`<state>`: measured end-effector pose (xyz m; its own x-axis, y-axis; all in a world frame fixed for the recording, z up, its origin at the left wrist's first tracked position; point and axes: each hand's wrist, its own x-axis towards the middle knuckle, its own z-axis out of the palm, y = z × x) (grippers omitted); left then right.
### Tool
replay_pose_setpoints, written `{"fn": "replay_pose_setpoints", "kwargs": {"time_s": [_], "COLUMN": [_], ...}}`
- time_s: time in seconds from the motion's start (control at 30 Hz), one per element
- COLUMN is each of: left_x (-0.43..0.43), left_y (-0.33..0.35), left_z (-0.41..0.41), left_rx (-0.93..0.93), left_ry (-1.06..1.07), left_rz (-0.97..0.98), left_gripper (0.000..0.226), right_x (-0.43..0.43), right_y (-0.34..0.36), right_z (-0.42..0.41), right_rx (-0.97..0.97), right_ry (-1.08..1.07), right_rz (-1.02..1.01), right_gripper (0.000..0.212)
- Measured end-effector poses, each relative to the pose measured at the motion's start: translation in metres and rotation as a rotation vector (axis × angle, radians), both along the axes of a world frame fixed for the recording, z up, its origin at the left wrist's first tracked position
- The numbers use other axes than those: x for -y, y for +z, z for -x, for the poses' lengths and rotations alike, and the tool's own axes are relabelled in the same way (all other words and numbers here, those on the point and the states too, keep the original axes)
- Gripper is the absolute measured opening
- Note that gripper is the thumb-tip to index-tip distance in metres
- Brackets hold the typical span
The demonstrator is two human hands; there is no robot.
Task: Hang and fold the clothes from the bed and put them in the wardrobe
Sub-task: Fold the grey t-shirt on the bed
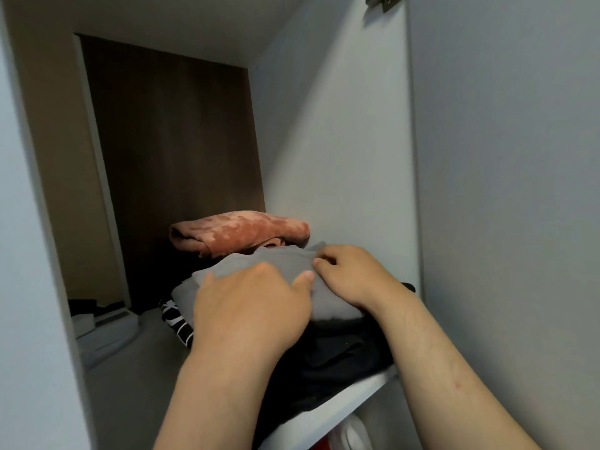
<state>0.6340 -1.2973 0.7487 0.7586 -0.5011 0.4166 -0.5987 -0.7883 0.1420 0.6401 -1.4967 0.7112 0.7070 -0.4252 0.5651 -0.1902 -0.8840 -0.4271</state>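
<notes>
A folded grey garment (331, 303) lies on top of a pile on the white wardrobe shelf (354, 397). Under it are a black garment (341, 358) and a black-and-white patterned piece (177, 319). My left hand (250, 306) rests flat on the grey garment's left part, fingers spread. Further back on the same garment, my right hand (350, 274) pinches a fold of it near its far edge. Behind the pile lies a folded rust-pink velvety garment (240, 233).
The wardrobe's white side wall (341, 141) stands close on the right, and its open door (506, 190) is further right. A dark brown back panel (175, 141) closes the compartment. Lower left shows white and dark items (97, 319) beyond the shelf. Something red and white (350, 433) sits below the shelf.
</notes>
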Motion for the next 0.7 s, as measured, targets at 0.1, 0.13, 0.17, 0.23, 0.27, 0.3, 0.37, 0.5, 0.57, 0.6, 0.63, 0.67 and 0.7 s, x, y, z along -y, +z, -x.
{"fn": "replay_pose_setpoints", "kwargs": {"time_s": [0.1, 0.13, 0.17, 0.23, 0.27, 0.3, 0.37, 0.5, 0.57, 0.6, 0.63, 0.67, 0.7], "left_x": [0.010, 0.012, 0.014, 0.017, 0.019, 0.021, 0.023, 0.018, 0.012, 0.008, 0.003, -0.003, -0.011], "left_y": [-0.020, -0.029, -0.037, -0.043, -0.043, -0.039, -0.034, -0.053, -0.070, -0.078, -0.086, -0.092, -0.093], "left_z": [-0.006, -0.009, -0.012, -0.018, -0.020, -0.021, -0.019, -0.016, -0.018, -0.017, -0.014, -0.012, -0.009], "left_rx": [0.103, 0.117, 0.118, 0.092, 0.081, 0.079, 0.080, 0.251, 0.284, 0.306, 0.331, 0.399, 0.444], "left_ry": [0.014, 0.013, 0.015, 0.025, 0.017, 0.014, 0.018, -0.064, -0.191, -0.248, -0.333, -0.401, -0.465], "left_rz": [-0.047, -0.059, -0.075, -0.092, -0.090, -0.094, -0.136, 0.074, 0.362, 0.511, 0.646, 0.704, 0.716], "left_gripper": [0.056, 0.062, 0.069, 0.073, 0.072, 0.071, 0.068, 0.068, 0.055, 0.049, 0.045, 0.044, 0.044], "right_x": [-0.001, -0.002, -0.002, 0.000, 0.002, 0.002, 0.003, 0.005, 0.003, 0.001, -0.002, -0.007, -0.014], "right_y": [0.000, -0.002, -0.006, -0.010, -0.010, -0.010, -0.011, -0.022, -0.027, -0.028, -0.029, -0.029, -0.029], "right_z": [0.005, 0.005, 0.005, 0.001, 0.000, 0.000, 0.001, 0.011, 0.019, 0.024, 0.030, 0.036, 0.042], "right_rx": [0.031, -0.034, -0.112, -0.211, -0.217, -0.204, -0.164, 0.032, 0.144, 0.215, 0.286, 0.353, 0.426], "right_ry": [0.026, 0.054, 0.065, 0.054, 0.045, 0.042, 0.051, 0.081, 0.041, 0.018, 0.002, -0.004, -0.003], "right_rz": [0.136, 0.103, 0.052, -0.002, -0.002, 0.004, -0.009, -0.022, 0.014, 0.031, 0.030, 0.020, 0.020], "right_gripper": [0.040, 0.045, 0.048, 0.051, 0.051, 0.050, 0.046, 0.036, 0.030, 0.026, 0.022, 0.020, 0.022]}}
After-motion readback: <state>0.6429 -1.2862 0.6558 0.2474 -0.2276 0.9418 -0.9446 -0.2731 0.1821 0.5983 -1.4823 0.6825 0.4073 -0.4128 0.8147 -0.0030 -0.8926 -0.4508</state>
